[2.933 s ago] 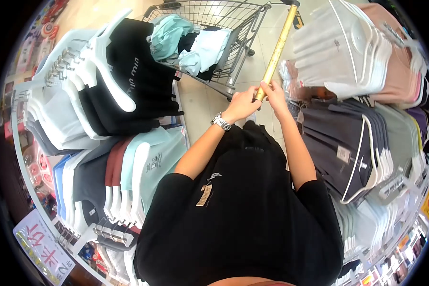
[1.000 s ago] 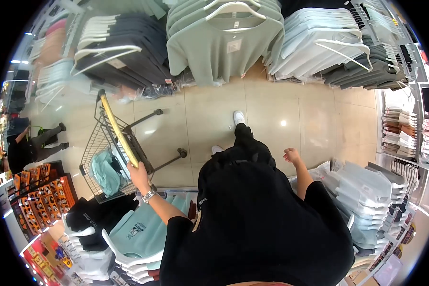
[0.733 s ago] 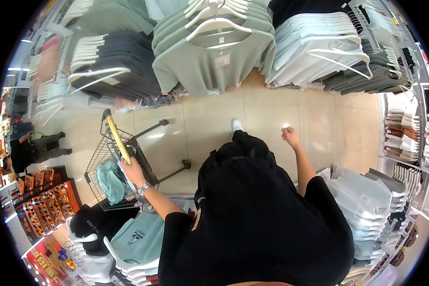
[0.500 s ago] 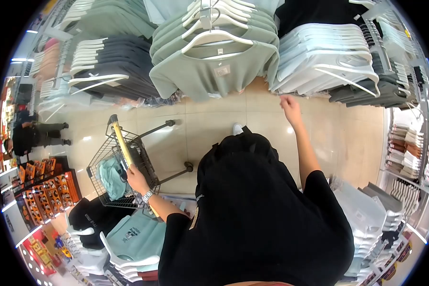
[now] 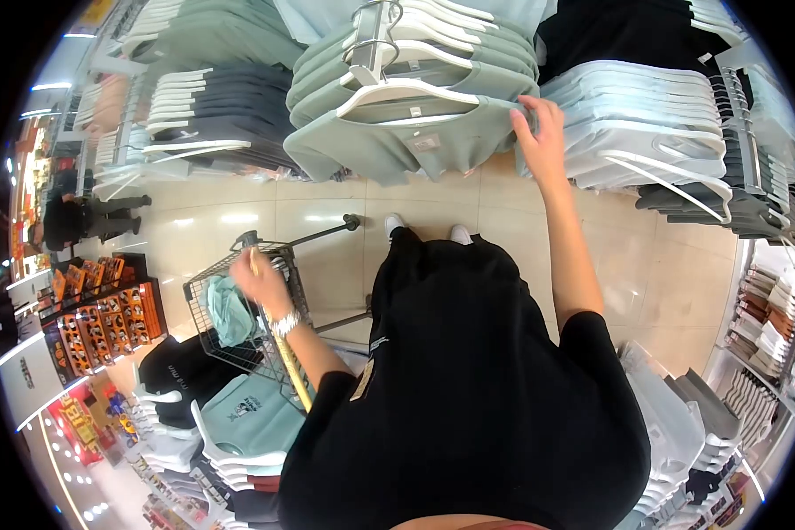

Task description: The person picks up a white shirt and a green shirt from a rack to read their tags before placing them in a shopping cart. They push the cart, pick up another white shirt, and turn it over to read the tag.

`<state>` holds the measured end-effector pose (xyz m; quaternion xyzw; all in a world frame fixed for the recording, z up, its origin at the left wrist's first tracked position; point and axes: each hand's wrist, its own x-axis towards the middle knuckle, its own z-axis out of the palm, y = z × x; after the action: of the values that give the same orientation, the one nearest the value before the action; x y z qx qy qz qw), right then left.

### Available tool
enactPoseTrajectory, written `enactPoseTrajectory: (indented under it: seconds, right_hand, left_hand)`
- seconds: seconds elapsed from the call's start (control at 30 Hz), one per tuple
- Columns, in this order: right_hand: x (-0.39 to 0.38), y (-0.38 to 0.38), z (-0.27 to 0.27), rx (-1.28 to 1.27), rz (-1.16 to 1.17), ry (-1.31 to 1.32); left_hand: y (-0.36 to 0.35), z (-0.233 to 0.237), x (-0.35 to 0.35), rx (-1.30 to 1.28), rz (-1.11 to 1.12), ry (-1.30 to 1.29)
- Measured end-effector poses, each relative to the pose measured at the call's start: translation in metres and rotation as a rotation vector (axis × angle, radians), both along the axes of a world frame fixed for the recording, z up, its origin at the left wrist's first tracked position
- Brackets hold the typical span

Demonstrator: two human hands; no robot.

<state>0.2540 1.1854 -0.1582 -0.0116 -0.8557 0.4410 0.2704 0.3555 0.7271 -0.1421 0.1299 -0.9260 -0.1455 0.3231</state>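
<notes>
A sage-green shirt (image 5: 406, 141) hangs at the front of a row on a white hanger (image 5: 406, 88), a paper tag at its neck. My right hand (image 5: 541, 137) has its thumb and fingers about the shirt's shoulder at the right side. On the left, my left hand (image 5: 261, 278), smeared by motion and with a metal watch (image 5: 285, 324) at its wrist, is over the yellow handle (image 5: 290, 358) of a shopping cart (image 5: 205, 305); its fingers do not show clearly. Inside the cart lies a crumpled pale-teal cloth (image 5: 230, 311).
Pale-blue shirts (image 5: 636, 106) hang right of the green row, dark grey ones (image 5: 230, 102) left of it. Behind the cart is a rack with a teal shirt (image 5: 252, 415). A person in dark clothes (image 5: 84, 219) stands at far left, near an orange display (image 5: 106, 327).
My right hand has moved up from over the floor to the green shirt's shoulder. My left hand has shifted up along the cart handle. Both my shoes now show.
</notes>
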Motion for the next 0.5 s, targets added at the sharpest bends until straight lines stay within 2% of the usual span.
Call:
enactPoseTrajectory:
  seconds: [0.07, 0.1, 0.17, 0.23, 0.33, 0.4, 0.5]
  right_hand:
    - [-0.004, 0.003, -0.002, -0.038, 0.023, 0.010]
    - [-0.003, 0.003, -0.003, -0.074, 0.053, 0.013]
    - [-0.003, 0.005, -0.005, -0.139, 0.105, -0.016]
    - [-0.001, 0.007, -0.010, -0.201, 0.167, -0.045]
    - [-0.002, -0.005, -0.024, -0.190, 0.153, -0.025]
    - [0.004, -0.011, -0.032, -0.120, 0.050, 0.077]
    - [0.007, -0.018, -0.042, -0.169, -0.083, 0.120]
  left_hand:
    - [0.032, 0.011, -0.055, 0.022, -0.323, -0.025]
    - [0.045, 0.015, -0.081, -0.072, -0.473, -0.047]
    - [0.079, 0.034, -0.124, -0.110, -0.640, -0.038]
    - [0.097, 0.029, -0.155, -0.233, -0.692, -0.007]
    - [0.121, 0.022, -0.169, -0.223, -0.752, -0.089]
    - [0.144, 0.025, -0.165, -0.241, -0.785, -0.026]
    - [0.176, 0.033, -0.153, -0.026, -0.829, 0.008]
